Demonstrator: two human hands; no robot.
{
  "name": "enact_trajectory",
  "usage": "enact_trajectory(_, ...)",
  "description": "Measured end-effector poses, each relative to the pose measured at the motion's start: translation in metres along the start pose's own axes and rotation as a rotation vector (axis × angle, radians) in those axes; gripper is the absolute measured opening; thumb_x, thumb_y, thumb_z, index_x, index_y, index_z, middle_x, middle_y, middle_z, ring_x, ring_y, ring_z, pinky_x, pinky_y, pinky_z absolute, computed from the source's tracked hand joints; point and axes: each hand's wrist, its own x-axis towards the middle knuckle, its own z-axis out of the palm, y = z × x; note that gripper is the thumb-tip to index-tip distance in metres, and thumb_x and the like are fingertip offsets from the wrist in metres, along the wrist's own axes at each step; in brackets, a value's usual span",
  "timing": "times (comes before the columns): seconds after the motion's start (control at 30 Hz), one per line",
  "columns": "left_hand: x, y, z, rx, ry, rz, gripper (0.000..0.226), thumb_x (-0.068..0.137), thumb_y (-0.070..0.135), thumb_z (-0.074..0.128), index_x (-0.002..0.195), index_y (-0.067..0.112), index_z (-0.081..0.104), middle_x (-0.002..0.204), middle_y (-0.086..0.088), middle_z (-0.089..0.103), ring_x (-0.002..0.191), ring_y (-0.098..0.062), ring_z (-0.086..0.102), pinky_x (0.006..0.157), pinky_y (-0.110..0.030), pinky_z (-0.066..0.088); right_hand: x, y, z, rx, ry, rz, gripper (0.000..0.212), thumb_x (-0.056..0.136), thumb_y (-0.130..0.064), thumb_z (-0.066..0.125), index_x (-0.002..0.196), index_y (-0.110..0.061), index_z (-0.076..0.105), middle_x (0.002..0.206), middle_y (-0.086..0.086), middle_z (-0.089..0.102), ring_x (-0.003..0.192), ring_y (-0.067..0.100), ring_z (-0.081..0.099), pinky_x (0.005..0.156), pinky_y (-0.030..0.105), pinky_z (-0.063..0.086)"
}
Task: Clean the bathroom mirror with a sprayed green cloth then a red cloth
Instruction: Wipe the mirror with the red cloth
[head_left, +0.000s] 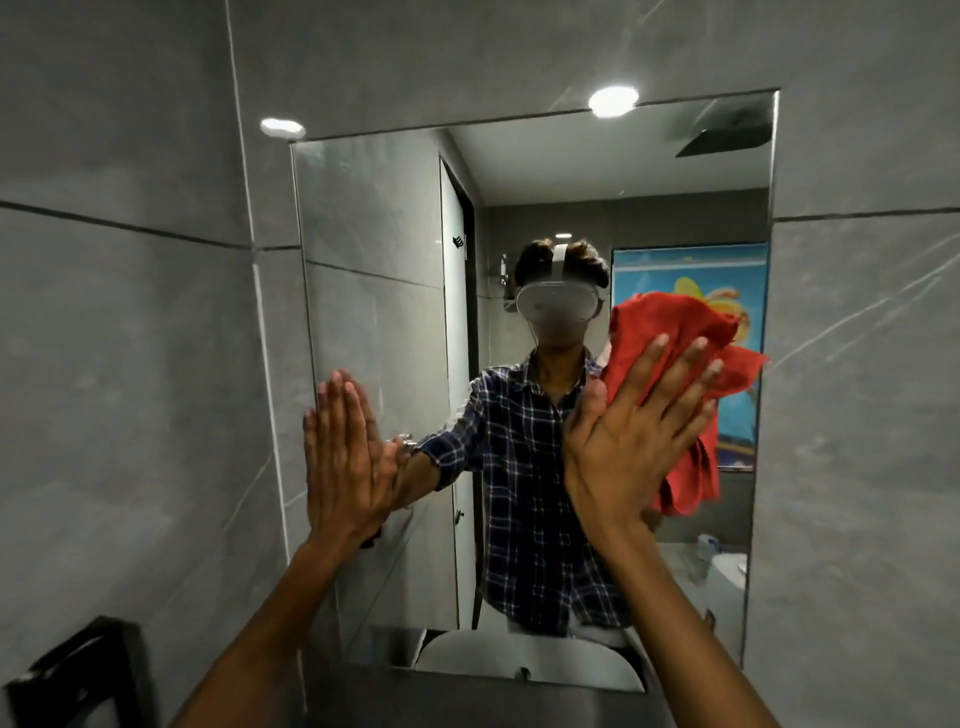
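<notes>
The rectangular bathroom mirror (384, 291) hangs on a grey tiled wall in front of me. My right hand (634, 431) presses a crumpled red cloth (680, 332) flat against the right half of the glass, fingers spread over the cloth. Part of the cloth hangs down below my palm at the right. My left hand (345, 457) lies flat on the mirror's lower left edge, fingers together, holding nothing. No green cloth is in view. The mirror reflects a person in a checked shirt and both arms.
Grey wall tiles (130, 338) surround the mirror. A dark holder (78, 670) juts from the wall at the lower left. The white washbasin (524, 660) shows as a reflection along the mirror's bottom edge. Two ceiling lights glare near the mirror's top.
</notes>
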Motion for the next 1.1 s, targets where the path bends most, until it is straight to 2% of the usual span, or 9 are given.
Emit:
enact_trajectory(0.1, -0.004, -0.005, 0.004, -0.019, 0.01, 0.014, 0.071, 0.104, 0.049, 0.001, 0.162, 0.009, -0.007, 0.172, -0.024, 0.01, 0.16, -0.039, 0.011, 0.13, -0.057, 0.012, -0.013, -0.049, 0.011, 0.053, -0.004, -0.094, 0.07, 0.108, -0.042, 0.03, 0.166, -0.014, 0.002, 0.173, 0.019, 0.007, 0.161, 0.04, 0.007, 0.13, 0.059, 0.008)
enact_trajectory(0.27, -0.004, -0.013, 0.011, -0.029, 0.039, 0.041, 0.069, 0.105, 0.041, 0.011, 0.164, 0.008, -0.002, 0.174, -0.016, 0.002, 0.163, -0.031, 0.004, 0.13, -0.057, 0.014, -0.053, -0.101, 0.027, 0.184, -0.221, -0.731, 0.071, 0.104, -0.037, 0.043, 0.165, -0.011, 0.018, 0.174, 0.015, 0.008, 0.162, 0.036, 0.007, 0.131, 0.055, 0.006)
enact_trajectory(0.43, -0.005, -0.009, 0.008, -0.082, 0.033, 0.016, 0.071, 0.105, 0.043, 0.016, 0.163, 0.002, 0.009, 0.175, -0.011, 0.002, 0.163, -0.03, 0.006, 0.132, -0.053, 0.012, -0.055, -0.055, 0.024, 0.105, -0.343, -1.106, 0.075, 0.1, -0.031, 0.046, 0.166, -0.017, 0.013, 0.176, 0.007, 0.002, 0.163, 0.031, 0.0, 0.131, 0.055, 0.006)
enact_trajectory(0.53, -0.006, -0.011, 0.0, -0.009, -0.005, 0.017, 0.071, 0.103, 0.038, 0.014, 0.163, 0.002, 0.005, 0.174, -0.016, 0.002, 0.163, -0.032, 0.004, 0.13, -0.056, 0.014, -0.041, 0.013, 0.002, -0.008, -0.307, -1.056, 0.083, 0.097, -0.034, 0.052, 0.167, -0.023, 0.009, 0.176, 0.005, -0.007, 0.163, 0.028, -0.003, 0.13, 0.057, 0.003)
enact_trajectory(0.67, -0.002, -0.012, -0.001, 0.003, -0.028, -0.036, 0.074, 0.097, 0.031, 0.022, 0.163, 0.001, 0.006, 0.174, -0.018, 0.004, 0.163, -0.031, 0.003, 0.129, -0.058, 0.016, -0.014, 0.077, -0.013, -0.021, -0.131, -0.378, 0.071, 0.105, -0.036, 0.039, 0.167, -0.018, 0.01, 0.175, 0.014, -0.002, 0.163, 0.032, -0.006, 0.131, 0.057, 0.006)
enact_trajectory(0.73, -0.002, -0.004, -0.002, -0.011, -0.038, -0.035, 0.074, 0.097, 0.031, 0.022, 0.162, -0.001, 0.009, 0.173, -0.02, 0.007, 0.162, -0.033, 0.005, 0.129, -0.058, 0.016, -0.015, 0.06, -0.013, 0.029, -0.047, -0.06, 0.068, 0.106, -0.036, 0.034, 0.167, -0.02, 0.005, 0.175, 0.014, 0.002, 0.163, 0.034, 0.0, 0.132, 0.055, 0.006)
enact_trajectory(0.83, -0.003, 0.005, -0.003, 0.0, -0.034, -0.012, 0.073, 0.098, 0.032, 0.021, 0.161, -0.003, 0.012, 0.172, -0.022, 0.009, 0.162, -0.035, 0.007, 0.13, -0.058, 0.016, -0.023, -0.002, -0.008, 0.111, 0.047, 0.161, 0.073, 0.106, -0.034, 0.037, 0.165, -0.024, -0.005, 0.175, 0.012, 0.004, 0.162, 0.037, 0.008, 0.13, 0.056, 0.009)
enact_trajectory(0.97, -0.002, -0.003, -0.001, 0.012, -0.022, 0.01, 0.073, 0.099, 0.033, 0.022, 0.163, 0.003, 0.003, 0.172, -0.023, 0.009, 0.161, -0.037, 0.009, 0.129, -0.059, 0.018, -0.053, -0.073, 0.018, 0.128, 0.062, -0.009, 0.068, 0.107, -0.034, 0.029, 0.166, -0.022, -0.003, 0.175, 0.006, -0.007, 0.162, 0.033, -0.004, 0.131, 0.054, -0.002)
enact_trajectory(1.1, 0.001, -0.002, -0.006, -0.007, -0.07, 0.0, 0.075, 0.101, 0.041, 0.015, 0.161, -0.003, 0.012, 0.172, -0.024, 0.01, 0.161, -0.037, 0.009, 0.128, -0.06, 0.019, -0.087, -0.073, 0.028, 0.138, -0.213, -0.68, 0.083, 0.095, -0.025, 0.057, 0.166, -0.017, 0.015, 0.175, 0.01, -0.003, 0.163, 0.034, -0.003, 0.131, 0.053, -0.008)
